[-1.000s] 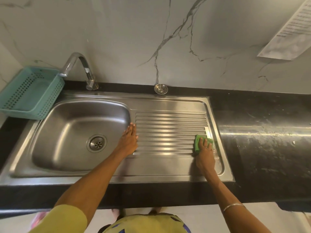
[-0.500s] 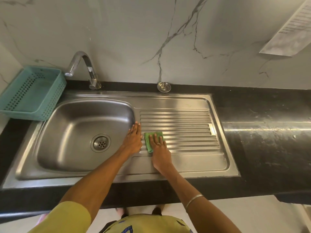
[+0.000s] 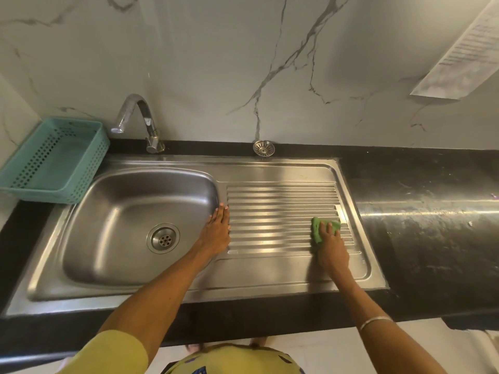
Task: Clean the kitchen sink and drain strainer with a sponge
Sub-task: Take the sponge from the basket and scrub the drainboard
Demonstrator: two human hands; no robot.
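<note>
A stainless steel sink has a round drain in its basin and a ribbed drainboard on its right. My right hand presses a green sponge flat on the right end of the drainboard ribs. My left hand lies flat, fingers together, on the strip between basin and drainboard, holding nothing. A loose metal drain strainer rests on the black counter ledge behind the drainboard.
A curved chrome tap stands behind the basin. A teal perforated basket sits at the far left. Black countertop extends to the right, streaked with smears. A marble wall rises behind, with a paper sheet at upper right.
My right hand slid the sponge from the right end of the drainboard to its left end beside my left hand, then back to the right end. My left hand stayed put.
</note>
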